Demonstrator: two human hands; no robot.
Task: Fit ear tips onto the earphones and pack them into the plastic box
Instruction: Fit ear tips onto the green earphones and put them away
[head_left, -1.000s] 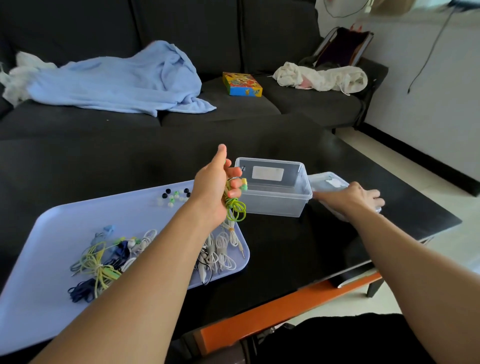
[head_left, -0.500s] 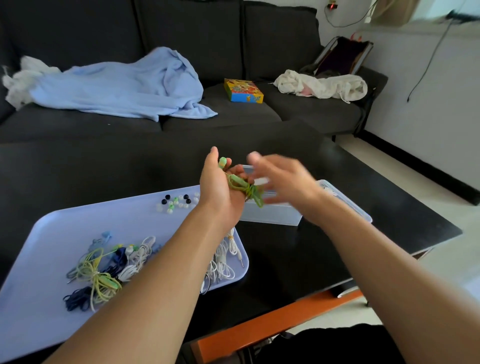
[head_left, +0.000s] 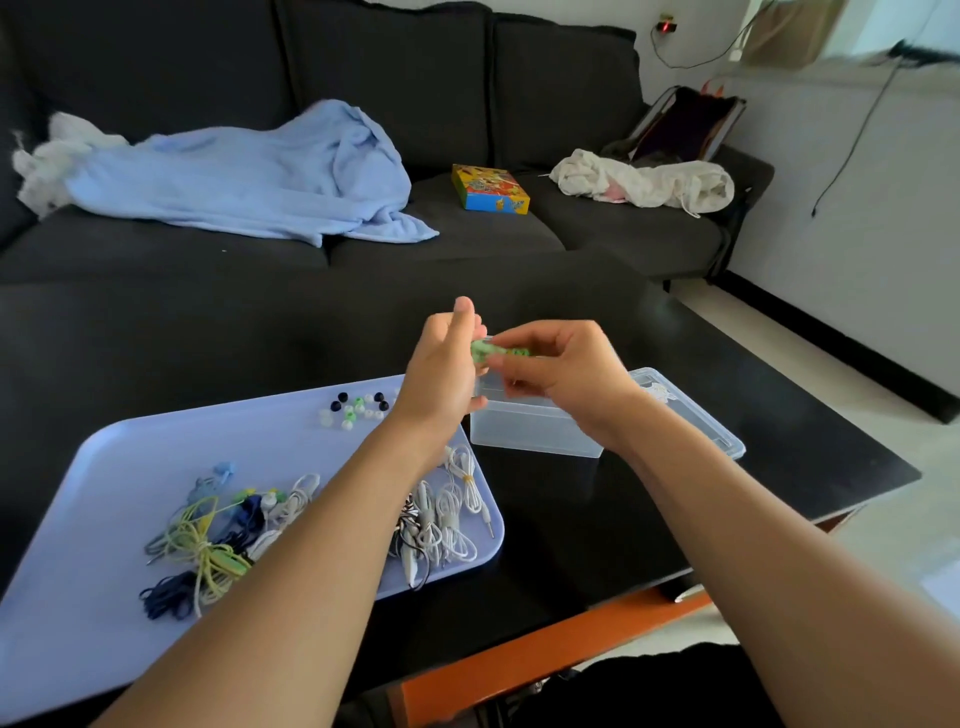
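Holding green earphones (head_left: 493, 352) up between both hands, above the clear plastic box (head_left: 524, 428) on the black worktop (head_left: 597, 525).
Largest first: a lilac tray (head_left: 130, 457) sits left of the box with tangled earphone cords (head_left: 208, 545) and loose ear tips (head_left: 358, 408) at its far edge; left hand (head_left: 441, 374) and right hand (head_left: 566, 371) both have fingers curled, pinching the green bundle.

plastic box (head_left: 535, 431) right of tray (head_left: 130, 457), on table (head_left: 779, 441)

Both hands (head_left: 519, 364) over plastic box (head_left: 530, 431), seemingly blocking its mouth, bare table (head_left: 597, 519) in front
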